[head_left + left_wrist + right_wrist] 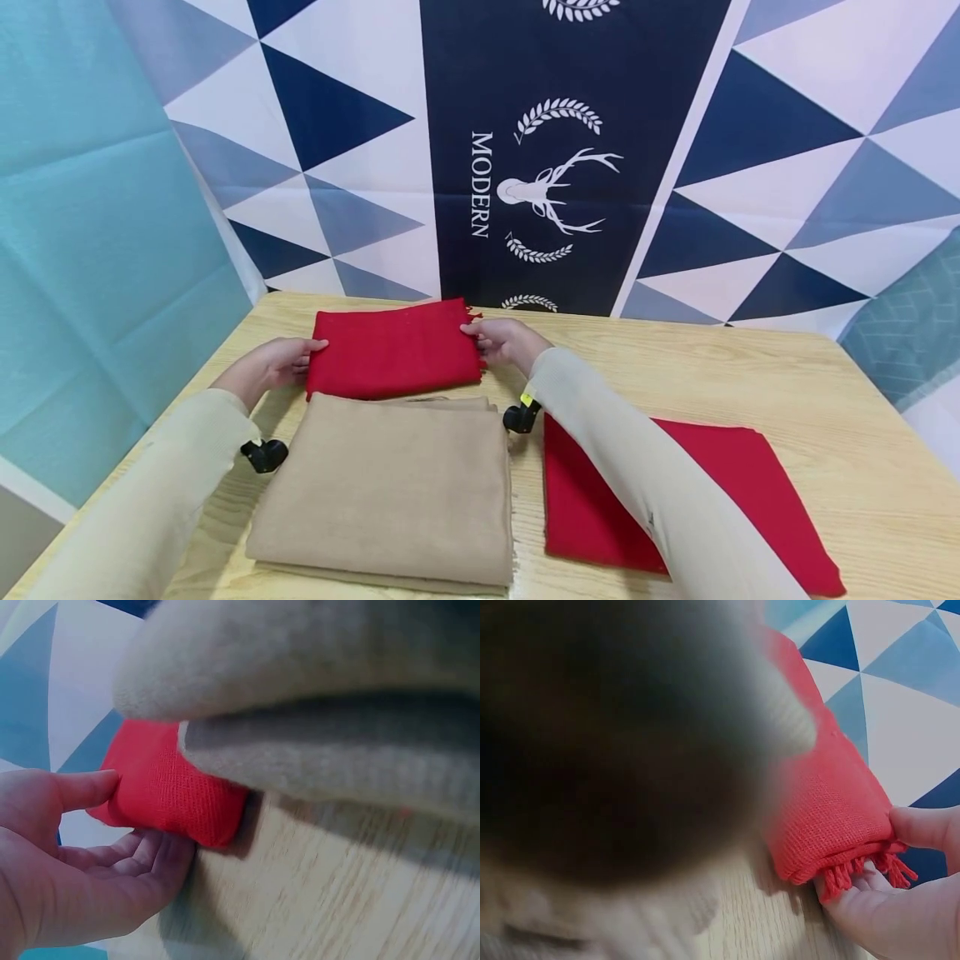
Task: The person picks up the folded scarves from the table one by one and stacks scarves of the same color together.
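Note:
A folded red scarf [393,346] with a fringed right end lies at the back of the table, behind a folded beige cloth [390,492]. At its left end, my left hand [281,362] pinches it, thumb on top and fingers underneath; the left wrist view shows the rounded fold [199,799] by the fingertips. My right hand [510,340] grips the opposite end, its thumb above and fingers below the red fringe [844,877]. In both wrist views, blurred beige fabric covers part of the scarf.
Another folded red cloth [750,475] lies at the right under my right forearm. The wooden table [817,383] ends at a patterned hanging [375,200] behind, and a teal curtain [90,250] hangs at the left.

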`<state>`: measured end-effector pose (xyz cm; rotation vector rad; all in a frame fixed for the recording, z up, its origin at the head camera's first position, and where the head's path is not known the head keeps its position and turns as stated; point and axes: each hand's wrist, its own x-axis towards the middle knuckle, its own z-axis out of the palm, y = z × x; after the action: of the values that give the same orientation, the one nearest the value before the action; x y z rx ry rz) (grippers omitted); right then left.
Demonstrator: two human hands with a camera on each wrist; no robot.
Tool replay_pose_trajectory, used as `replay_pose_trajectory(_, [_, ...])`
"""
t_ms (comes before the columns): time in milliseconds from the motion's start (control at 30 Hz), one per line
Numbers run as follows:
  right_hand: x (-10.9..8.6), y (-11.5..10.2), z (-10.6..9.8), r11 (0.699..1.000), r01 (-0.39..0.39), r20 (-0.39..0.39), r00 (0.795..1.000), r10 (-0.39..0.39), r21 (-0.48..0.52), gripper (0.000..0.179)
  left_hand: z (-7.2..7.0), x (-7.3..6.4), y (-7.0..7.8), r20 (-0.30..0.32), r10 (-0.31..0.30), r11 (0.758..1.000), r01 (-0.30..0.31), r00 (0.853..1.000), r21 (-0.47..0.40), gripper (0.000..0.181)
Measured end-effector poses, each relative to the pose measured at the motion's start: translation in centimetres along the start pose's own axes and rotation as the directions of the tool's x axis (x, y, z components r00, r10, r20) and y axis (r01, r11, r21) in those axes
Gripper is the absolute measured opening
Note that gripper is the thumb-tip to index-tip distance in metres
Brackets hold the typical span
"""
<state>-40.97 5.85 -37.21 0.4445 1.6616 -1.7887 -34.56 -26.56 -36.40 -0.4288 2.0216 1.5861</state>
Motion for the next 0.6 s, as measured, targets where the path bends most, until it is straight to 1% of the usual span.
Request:
replay_pose_trajectory(100, [-0.65, 0.0, 0.12, 1.0, -0.011, 0.012, 1.0, 0.011, 0.021, 0.033, -0.06, 0.13, -0.05, 0.005, 0.009, 1.0, -0.009, 1.0, 0.011, 0.062])
replay_pose_trajectory(200, [-0.8, -0.06, 0.15, 1.0, -0.017, 0.02, 1.0, 0.017, 0.02, 0.042, -0.22, 0.1, -0.1, 0.019, 0.023, 1.0, -0.024, 1.0, 0.02, 0.065])
replay_pose_trajectory(333, [-0.71, -0.12, 0.16, 1.0, -0.015, 0.016, 1.0, 0.015, 0.001, 0.049, -0.4, 0.08, -0.13, 0.06, 0.031, 0.999, -0.033, 0.998, 0.025, 0.067])
replay_pose_trajectory(533, [-0.41, -0.05, 0.13, 0.999, -0.011, 0.002, 1.0, 0.011, -0.038, 0.051, -0.73, 0.05, -0.12, 0.126, 0.028, 0.999, -0.033, 0.992, 0.042, 0.057])
replay_pose_trajectory(600, [-0.35, -0.02, 0.21, 0.998, -0.008, 0.0, 1.0, 0.008, -0.056, 0.05, -0.74, 0.05, -0.11, 0.129, 0.026, 0.999, -0.031, 0.991, 0.038, 0.055])
